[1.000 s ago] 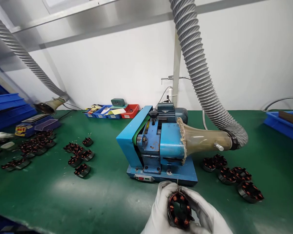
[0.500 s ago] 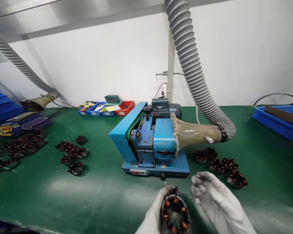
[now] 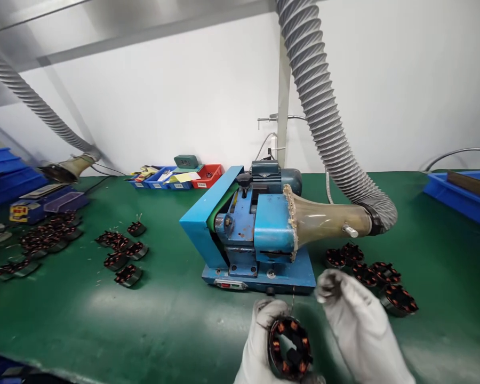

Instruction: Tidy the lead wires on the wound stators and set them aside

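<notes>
My left hand (image 3: 262,341), in a white glove with dark-stained fingertips, grips a ring-shaped motor stator (image 3: 272,349) with copper windings. Its open face is turned toward me, and thin wire leads (image 3: 293,298) stick up from its top. My right hand (image 3: 350,312), also gloved, is beside it to the right with fingers curled together. Whatever lies between those fingertips, if anything, is hidden. Just beyond my hands stands a blue belt sanding machine (image 3: 240,234) with a green belt. More stators (image 3: 398,300) sit right of my right hand.
A translucent suction funnel (image 3: 328,221) joins the machine to a grey hose (image 3: 324,106). Stators in groups (image 3: 122,256) cover parts of the green bench (image 3: 164,320) at left. Small bins (image 3: 180,184) stand at the back, and a blue tray (image 3: 452,200) at right.
The stator in my left hand has tilted, and light now shows through its centre. My right hand's fingers have curled tighter. The view has shifted slightly.
</notes>
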A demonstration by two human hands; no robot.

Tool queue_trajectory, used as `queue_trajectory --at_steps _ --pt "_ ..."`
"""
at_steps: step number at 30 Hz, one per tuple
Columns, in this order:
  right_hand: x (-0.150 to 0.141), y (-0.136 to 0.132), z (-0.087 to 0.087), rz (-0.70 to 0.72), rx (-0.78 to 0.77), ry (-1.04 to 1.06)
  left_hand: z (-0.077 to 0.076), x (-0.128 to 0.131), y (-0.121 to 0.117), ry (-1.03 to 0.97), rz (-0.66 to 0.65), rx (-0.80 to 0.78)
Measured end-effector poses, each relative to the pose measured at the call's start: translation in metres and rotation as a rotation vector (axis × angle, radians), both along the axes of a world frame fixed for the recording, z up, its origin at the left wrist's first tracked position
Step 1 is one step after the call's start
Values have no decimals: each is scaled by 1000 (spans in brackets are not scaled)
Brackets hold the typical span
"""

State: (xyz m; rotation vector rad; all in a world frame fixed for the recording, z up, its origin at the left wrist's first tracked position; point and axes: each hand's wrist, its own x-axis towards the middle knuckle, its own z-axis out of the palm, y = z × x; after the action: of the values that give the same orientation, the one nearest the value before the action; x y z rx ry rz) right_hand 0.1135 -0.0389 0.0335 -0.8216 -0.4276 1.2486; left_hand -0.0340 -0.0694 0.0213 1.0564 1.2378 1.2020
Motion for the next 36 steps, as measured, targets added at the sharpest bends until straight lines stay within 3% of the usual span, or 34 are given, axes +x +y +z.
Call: queue_trajectory --at_steps 3,7,12,21,26,31,36 --pt "-24 -3 -19 214 55 -314 -1 9 16 -69 71 38" --pt "-51 8 -29 93 -11 -652 -11 20 37 -91 176 -10" --pt "-52 32 -20 102 -65 -765 -18 22 58 -9 144 -46" --pt "-51 38 -13 93 -87 -712 -12 23 70 46 71 52" --pt "-45 24 -10 100 -77 -737 -10 21 55 46 69 21" --pt "-28 0 -13 260 38 -610 -13 9 25 -215 45 -113" --pt "-21 -6 -19 133 11 -436 -13 -2 21 -400 -3 -288"
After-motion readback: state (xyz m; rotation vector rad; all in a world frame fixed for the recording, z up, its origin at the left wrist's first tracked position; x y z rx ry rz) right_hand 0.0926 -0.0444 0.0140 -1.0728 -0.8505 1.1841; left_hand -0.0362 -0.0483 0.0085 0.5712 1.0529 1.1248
